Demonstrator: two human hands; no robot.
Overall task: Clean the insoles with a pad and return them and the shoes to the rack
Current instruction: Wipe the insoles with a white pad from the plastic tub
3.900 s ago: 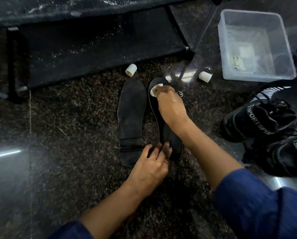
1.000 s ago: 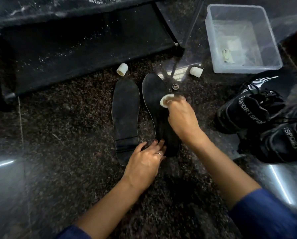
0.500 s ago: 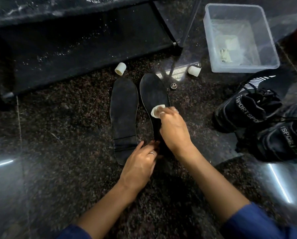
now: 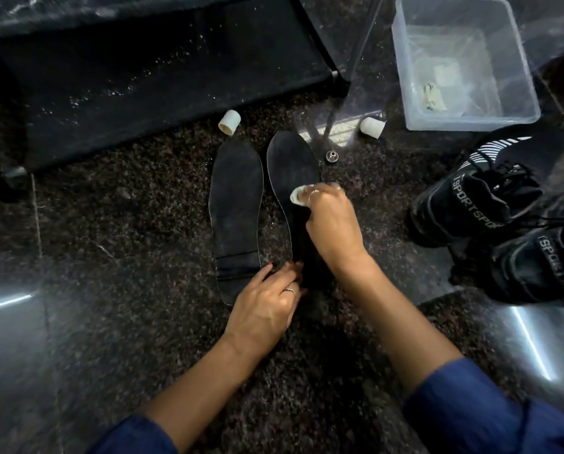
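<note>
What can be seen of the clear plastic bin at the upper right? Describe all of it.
The clear plastic bin is rectangular, translucent, with rounded corners, a thickened rim and no lid. It stands upright on the dark speckled floor, beyond the black sports shoes. Inside, on its bottom, lie pale pads and a crumpled, soiled-looking scrap. No hand touches it.

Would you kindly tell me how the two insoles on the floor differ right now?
The right insole has the right hand rubbing a white pad on it and the left hand pinning its heel; the left insole lies untouched. The left insole's whole outline shows; the right's heel is hidden. Both are dark and lie flat, side by side.
</note>
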